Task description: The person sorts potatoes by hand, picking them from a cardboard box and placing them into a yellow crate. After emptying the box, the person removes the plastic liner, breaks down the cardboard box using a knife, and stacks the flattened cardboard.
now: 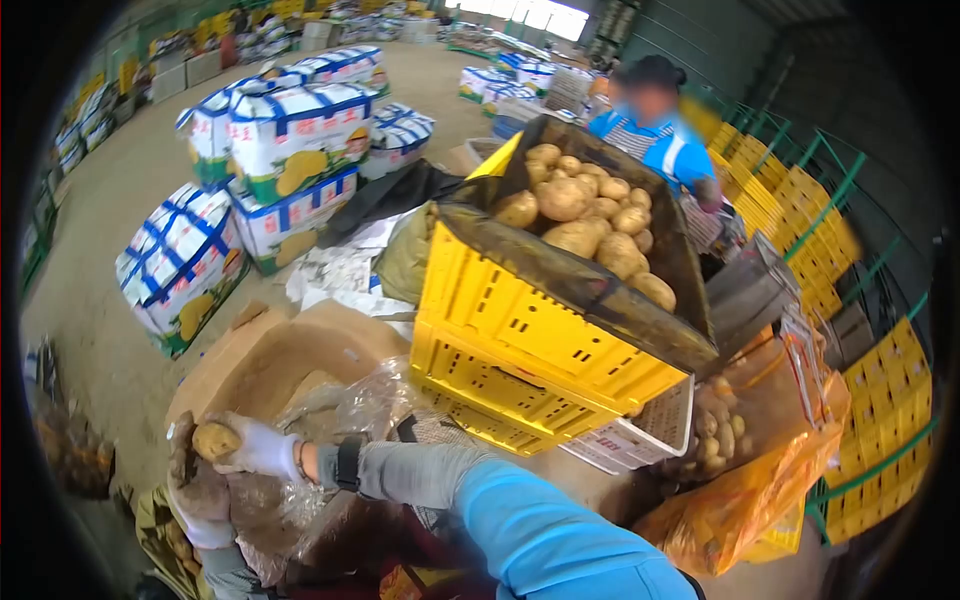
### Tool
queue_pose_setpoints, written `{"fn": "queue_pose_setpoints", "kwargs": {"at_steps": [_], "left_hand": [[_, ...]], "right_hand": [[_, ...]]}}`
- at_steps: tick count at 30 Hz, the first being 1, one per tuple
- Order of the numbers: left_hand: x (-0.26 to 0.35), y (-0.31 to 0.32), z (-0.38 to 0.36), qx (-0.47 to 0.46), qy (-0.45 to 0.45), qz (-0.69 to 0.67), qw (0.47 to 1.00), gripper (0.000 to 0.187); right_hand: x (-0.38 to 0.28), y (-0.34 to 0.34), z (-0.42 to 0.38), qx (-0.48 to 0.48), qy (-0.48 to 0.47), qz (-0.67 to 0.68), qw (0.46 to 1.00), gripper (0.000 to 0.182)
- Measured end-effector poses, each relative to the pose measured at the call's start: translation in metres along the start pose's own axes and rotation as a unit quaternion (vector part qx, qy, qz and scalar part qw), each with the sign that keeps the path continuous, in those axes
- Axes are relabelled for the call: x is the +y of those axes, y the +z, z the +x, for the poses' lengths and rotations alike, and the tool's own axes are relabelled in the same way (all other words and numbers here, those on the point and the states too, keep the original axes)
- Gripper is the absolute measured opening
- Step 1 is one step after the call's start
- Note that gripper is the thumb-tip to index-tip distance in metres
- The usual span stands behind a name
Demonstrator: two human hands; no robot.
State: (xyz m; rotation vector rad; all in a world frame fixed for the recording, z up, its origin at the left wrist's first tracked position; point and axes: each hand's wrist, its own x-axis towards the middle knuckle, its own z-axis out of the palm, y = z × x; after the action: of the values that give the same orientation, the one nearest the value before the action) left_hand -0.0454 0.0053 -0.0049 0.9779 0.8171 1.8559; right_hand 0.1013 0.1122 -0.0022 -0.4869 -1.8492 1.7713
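A potato (215,441) is held in the white-gloved fingers of my right hand (262,452), at the left above the box. That arm reaches across the view in a grey cuff and a blue sleeve, with a dark band at the wrist. My left hand (200,490), in a soiled glove, is right beside the potato with its fingers stretched upward; whether it touches the potato is hard to see. Under and behind my hands is an open cardboard box (240,365) with crumpled clear plastic (365,400) in it.
Potatoes (590,210) fill a dark-lined container atop stacked yellow crates (530,330). White potato cartons (300,130) with blue straps stand at the left. An orange bag (750,490) and a white crate (640,430) are at the right. Another person (650,130) is behind the crates.
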Motion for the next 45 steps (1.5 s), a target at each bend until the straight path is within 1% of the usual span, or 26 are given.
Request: {"fn": "queue_pose_setpoints", "kwargs": {"at_steps": [1,2,5,7,8,9,10,11,13,14,15,17,18,21,24,27,28,31,32,35,36,39,42,43,44,45], "left_hand": [[0.008,0.005,0.002,-0.027,-0.008,-0.153,0.988,0.045],[0.011,0.002,0.001,-0.018,0.003,-0.136,0.991,0.049],[0.012,-0.022,-0.003,-0.027,-0.073,-0.143,0.987,0.056],[-0.003,-0.041,0.0,-0.018,-0.098,-0.113,0.989,0.055],[-0.008,-0.04,-0.001,-0.011,-0.113,-0.105,0.988,0.055],[-0.015,-0.04,-0.002,-0.004,-0.129,-0.097,0.987,0.054],[-0.024,-0.042,-0.002,0.028,-0.156,-0.093,0.983,0.056],[-0.029,-0.04,-0.005,0.026,-0.164,-0.072,0.984,0.056],[-0.038,-0.033,-0.01,0.025,-0.177,-0.028,0.983,0.057],[-0.043,-0.028,-0.013,0.059,-0.184,0.053,0.98,0.057],[-0.049,-0.027,-0.017,0.082,-0.212,0.099,0.969,0.057],[-0.064,-0.035,-0.029,0.118,-0.289,0.145,0.939,0.056],[-0.073,-0.04,-0.036,0.137,-0.325,0.158,0.922,0.056],[-0.092,-0.055,-0.059,0.183,-0.419,0.188,0.869,0.054],[-0.103,-0.057,-0.071,0.219,-0.478,0.206,0.825,0.053],[-0.11,-0.061,-0.076,0.24,-0.51,0.218,0.797,0.051],[-0.112,-0.063,-0.077,0.246,-0.516,0.222,0.79,0.051],[-0.112,-0.064,-0.075,0.256,-0.531,0.231,0.774,0.05],[-0.113,-0.064,-0.076,0.26,-0.536,0.233,0.768,0.049],[-0.117,-0.067,-0.078,0.268,-0.548,0.238,0.756,0.048],[-0.119,-0.067,-0.079,0.27,-0.55,0.238,0.754,0.048],[-0.124,-0.068,-0.083,0.275,-0.555,0.236,0.748,0.047],[-0.132,-0.072,-0.089,0.277,-0.557,0.229,0.749,0.046],[-0.135,-0.075,-0.09,0.252,-0.565,0.231,0.751,0.049],[-0.139,-0.079,-0.092,0.227,-0.573,0.232,0.753,0.052],[-0.144,-0.083,-0.093,0.201,-0.581,0.233,0.754,0.057]], "right_hand": [[0.006,0.004,0.009,0.018,0.024,0.063,0.998,0.078],[0.003,0.005,0.014,0.026,0.046,0.128,0.99,0.075],[-0.066,-0.037,-0.025,0.052,0.074,0.234,0.968,0.07],[-0.113,-0.081,-0.064,0.064,0.04,0.16,0.984,0.073],[-0.17,-0.104,-0.103,0.071,0.079,0.108,0.989,0.073],[-0.18,-0.131,-0.124,0.077,0.036,0.013,0.996,0.072],[-0.219,-0.152,-0.159,0.082,0.014,-0.04,0.996,0.073],[-0.25,-0.172,-0.189,0.081,0.012,-0.049,0.995,0.074],[-0.294,-0.216,-0.246,0.136,-0.018,-0.153,0.979,0.075],[-0.318,-0.232,-0.274,0.173,-0.013,-0.125,0.977,0.076],[-0.343,-0.249,-0.299,0.206,-0.004,-0.232,0.951,0.076],[-0.37,-0.285,-0.34,0.297,0.002,-0.217,0.93,0.078],[-0.387,-0.29,-0.357,0.345,0.04,-0.146,0.926,0.078],[-0.396,-0.341,-0.393,0.398,0.106,-0.191,0.891,0.078],[-0.379,-0.387,-0.407,0.333,0.125,-0.258,0.898,0.076],[-0.35,-0.42,-0.396,0.32,0.122,-0.486,0.804,0.083],[-0.35,-0.424,-0.396,0.336,0.199,-0.472,0.79,0.079],[-0.34,-0.455,-0.387,0.366,0.242,-0.485,0.756,0.08],[-0.354,-0.444,-0.377,0.358,0.299,-0.535,0.704,0.076],[-0.336,-0.467,-0.369,0.291,0.318,-0.689,0.583,0.077],[-0.34,-0.469,-0.368,0.205,0.372,-0.681,0.596,0.072],[-0.35,-0.464,-0.349,0.005,0.518,-0.686,0.51,0.064],[-0.349,-0.47,-0.352,0.044,0.474,-0.678,0.56,0.056],[-0.348,-0.472,-0.351,0.059,0.452,-0.679,0.576,0.055],[-0.353,-0.458,-0.346,0.114,0.413,-0.679,0.596,0.05],[-0.352,-0.452,-0.344,0.096,0.396,-0.635,0.657,0.051]]}}
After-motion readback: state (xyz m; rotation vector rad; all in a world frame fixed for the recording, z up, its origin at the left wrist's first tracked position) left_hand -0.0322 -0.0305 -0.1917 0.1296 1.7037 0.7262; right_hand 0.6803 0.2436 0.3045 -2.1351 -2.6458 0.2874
